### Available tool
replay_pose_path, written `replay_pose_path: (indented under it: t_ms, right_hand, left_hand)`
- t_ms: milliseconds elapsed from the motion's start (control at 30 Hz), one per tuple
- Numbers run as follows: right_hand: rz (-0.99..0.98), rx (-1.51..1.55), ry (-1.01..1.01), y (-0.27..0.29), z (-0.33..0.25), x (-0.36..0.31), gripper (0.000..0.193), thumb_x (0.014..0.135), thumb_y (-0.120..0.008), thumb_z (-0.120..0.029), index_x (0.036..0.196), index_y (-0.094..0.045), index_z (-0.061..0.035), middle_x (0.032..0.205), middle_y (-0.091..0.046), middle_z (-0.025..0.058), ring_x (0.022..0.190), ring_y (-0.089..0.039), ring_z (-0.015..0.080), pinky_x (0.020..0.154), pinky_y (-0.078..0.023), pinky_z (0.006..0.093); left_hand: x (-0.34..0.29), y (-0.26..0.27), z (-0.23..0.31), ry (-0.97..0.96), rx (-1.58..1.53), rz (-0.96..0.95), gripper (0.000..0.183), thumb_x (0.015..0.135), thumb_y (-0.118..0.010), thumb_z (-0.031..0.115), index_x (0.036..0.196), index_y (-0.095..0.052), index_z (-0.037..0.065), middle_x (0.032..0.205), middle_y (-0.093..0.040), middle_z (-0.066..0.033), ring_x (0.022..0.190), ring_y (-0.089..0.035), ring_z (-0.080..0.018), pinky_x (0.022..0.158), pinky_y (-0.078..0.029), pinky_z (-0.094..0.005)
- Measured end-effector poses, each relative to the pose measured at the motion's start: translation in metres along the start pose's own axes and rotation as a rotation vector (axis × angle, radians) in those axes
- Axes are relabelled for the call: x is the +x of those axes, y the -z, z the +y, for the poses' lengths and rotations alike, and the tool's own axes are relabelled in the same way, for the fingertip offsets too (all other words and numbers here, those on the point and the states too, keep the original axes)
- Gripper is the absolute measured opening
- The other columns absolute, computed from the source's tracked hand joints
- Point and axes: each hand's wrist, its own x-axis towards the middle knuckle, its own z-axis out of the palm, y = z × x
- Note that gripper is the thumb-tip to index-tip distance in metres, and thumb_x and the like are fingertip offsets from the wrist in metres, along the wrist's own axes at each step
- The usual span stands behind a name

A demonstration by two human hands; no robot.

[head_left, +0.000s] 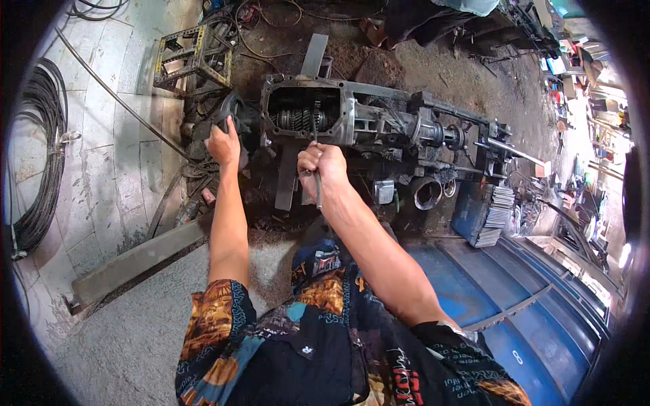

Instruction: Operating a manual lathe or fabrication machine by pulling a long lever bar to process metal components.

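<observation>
Head view: working both hands at an open gearbox (pixel 347 115), lying across the upper middle, just ahead of the body. Clenching right hand (pixel 323 162) around a thin metal rod (pixel 318 193), sticking one end out below the fist. Pointing the other end up into the opening, over the gears (pixel 298 120); not showing clearly whether touching them or only passing above. Laying left hand (pixel 223 143) on the dark round flange (pixel 232 107) at the gearbox's left end, thumb near the rim. Hiding most fingertips there, so unable to tell grasping from plain resting. Continuing rightward from the gearbox into a ribbed casing (pixel 379 123) and a shaft assembly (pixel 443 133). Showing a flat bar (pixel 314 54) jutting out on the far side, plus a blue box (pixel 467 203) near the shaft end. On progress: probably sitting mid-job. Counting as done, going by the bare opening: exposing the gears. Counting as left: finishing with the rod inside, then covering the opening, having no cover on yet. Not revealing how much internal work is remaining, the gears being too dark and small for judging.
</observation>
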Motion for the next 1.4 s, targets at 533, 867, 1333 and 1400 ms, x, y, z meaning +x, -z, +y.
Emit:
replay_pose_path:
  t_ms: [533, 867, 1333, 1400]
  right_hand:
    - [-0.068, -0.477, -0.153, 0.050, -0.064, -0.026, 0.017, 0.100, -0.040, -0.019, 0.091, -0.047, -0.0068, 0.056, -0.032, -0.0054, 0.043, -0.027, 0.0068, 0.037, -0.023, 0.0231]
    - [-0.067, -0.619, -0.095, 0.063, -0.077, -0.048, 0.018, 0.101, -0.041, -0.021, 0.091, -0.048, -0.0088, 0.056, -0.033, -0.0051, 0.043, -0.027, 0.0085, 0.039, -0.023, 0.0265]
    - [-0.001, -0.997, 0.100, 0.073, -0.087, -0.047, 0.019, 0.099, -0.041, -0.021, 0.094, -0.051, -0.0057, 0.058, -0.034, -0.0034, 0.042, -0.028, 0.0073, 0.037, -0.023, 0.0255]
    - [0.014, -1.047, 0.123, 0.074, -0.082, -0.043, 0.020, 0.098, -0.041, -0.021, 0.094, -0.051, -0.0051, 0.058, -0.034, -0.0032, 0.042, -0.029, 0.0075, 0.037, -0.023, 0.0257]
  left_hand:
    - [0.002, 0.041, 0.007, -0.097, -0.146, 0.158, 0.038, 0.100, -0.047, 0.030, 0.099, -0.062, -0.005, 0.095, -0.064, -0.0240, 0.090, -0.060, -0.0440, 0.079, -0.046, -0.0494]
    - [-0.163, 0.017, 0.013, 0.142, -0.436, 0.071, 0.038, 0.099, -0.052, 0.030, 0.102, -0.056, -0.008, 0.099, -0.059, -0.0256, 0.093, -0.055, -0.0452, 0.079, -0.041, -0.0493]
    - [-0.219, -0.020, 0.037, -0.207, -0.172, -0.551, 0.057, 0.099, -0.044, 0.041, 0.145, -0.039, 0.007, 0.152, -0.030, -0.0192, 0.141, -0.025, -0.0392, 0.113, -0.026, -0.0515]
    - [-0.229, -0.029, 0.031, -0.221, -0.017, -0.633, 0.063, 0.099, -0.042, 0.044, 0.148, -0.030, 0.007, 0.155, -0.019, -0.0190, 0.144, -0.017, -0.0386, 0.113, -0.023, -0.0537]
